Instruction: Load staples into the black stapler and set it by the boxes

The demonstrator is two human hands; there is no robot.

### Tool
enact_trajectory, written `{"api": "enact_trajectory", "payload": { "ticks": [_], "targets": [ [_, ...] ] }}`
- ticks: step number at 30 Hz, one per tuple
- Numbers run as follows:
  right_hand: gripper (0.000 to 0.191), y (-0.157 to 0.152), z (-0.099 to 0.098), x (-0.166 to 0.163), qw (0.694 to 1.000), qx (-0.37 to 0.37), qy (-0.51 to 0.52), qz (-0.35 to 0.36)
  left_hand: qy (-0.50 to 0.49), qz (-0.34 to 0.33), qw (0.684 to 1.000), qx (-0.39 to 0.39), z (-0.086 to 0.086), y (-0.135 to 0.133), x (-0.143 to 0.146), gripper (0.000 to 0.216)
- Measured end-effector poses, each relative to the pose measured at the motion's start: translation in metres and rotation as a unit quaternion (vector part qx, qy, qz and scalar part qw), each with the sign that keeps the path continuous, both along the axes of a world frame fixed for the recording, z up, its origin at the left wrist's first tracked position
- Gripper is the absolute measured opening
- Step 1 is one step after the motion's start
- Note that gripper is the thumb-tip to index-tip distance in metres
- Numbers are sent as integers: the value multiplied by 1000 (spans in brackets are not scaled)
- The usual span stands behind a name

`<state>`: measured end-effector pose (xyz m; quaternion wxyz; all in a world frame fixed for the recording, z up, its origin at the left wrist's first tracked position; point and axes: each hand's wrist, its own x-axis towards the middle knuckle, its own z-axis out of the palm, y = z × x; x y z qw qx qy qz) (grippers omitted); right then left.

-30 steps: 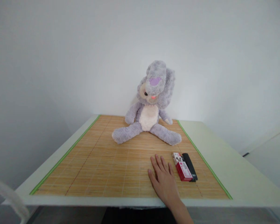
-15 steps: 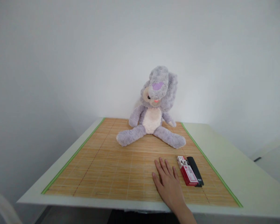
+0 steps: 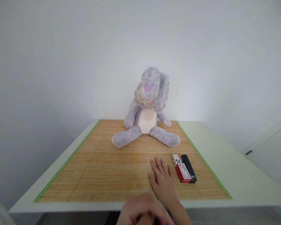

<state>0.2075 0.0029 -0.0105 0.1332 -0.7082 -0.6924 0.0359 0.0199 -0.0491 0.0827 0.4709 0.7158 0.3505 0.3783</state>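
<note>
My right hand [image 3: 164, 186] lies palm down on the bamboo mat [image 3: 103, 181], its fingers spread and nothing in it. Just right of its fingers is a small red-and-white box [image 3: 184, 172], with a white printed part [image 3: 177, 159] at its far end. Against the box's right side lies a long black object [image 3: 189, 168] that looks like a stapler. Blurred and close to the camera, my left hand [image 3: 144, 207] is at the bottom edge, in front of my right wrist. Its fingers look bent, but the frame cuts them off and I cannot make out whether they hold anything.
A grey plush rabbit [image 3: 147, 120] sits at the back of the mat, legs spread, one ear hanging over its face. Green edging [image 3: 203, 161] borders the mat. The white table [image 3: 224, 162] extends to the right, and a white wall [image 3: 84, 62] stands behind.
My left hand has come into view at the bottom centre. The view has shifted a little, so the rabbit and box appear further left. My right hand stays flat on the mat.
</note>
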Motion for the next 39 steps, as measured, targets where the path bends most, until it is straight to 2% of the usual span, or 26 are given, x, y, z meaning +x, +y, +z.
{"api": "enact_trajectory", "payload": {
  "ticks": [2,3,5,8,12,18,26,32,39],
  "targets": [
    [60,0,0,0,1000,5,-2,1,39,75,996,22,-13,24,0,37],
    [60,0,0,-1,1000,8,-2,0,110,151,980,74,-22,37,-1,36],
    [61,0,-1,-2,1000,15,-6,-7,239,229,932,146,-44,61,-4,39],
    [65,-1,0,-5,999,21,-16,-27,352,270,877,186,-76,83,-8,60],
    [69,-1,2,-9,998,26,-30,-48,425,270,844,186,-100,87,-4,75],
    [73,-2,3,-10,998,9,-27,-52,455,249,830,204,-102,83,3,70],
    [74,-1,-1,-10,998,16,-39,-52,447,250,833,209,-101,84,2,72],
    [71,-1,0,-11,998,8,-38,-54,451,254,831,203,-100,83,3,62],
    [74,-1,0,-11,998,17,-32,-55,450,257,830,207,-102,82,2,71]
  ]
}}
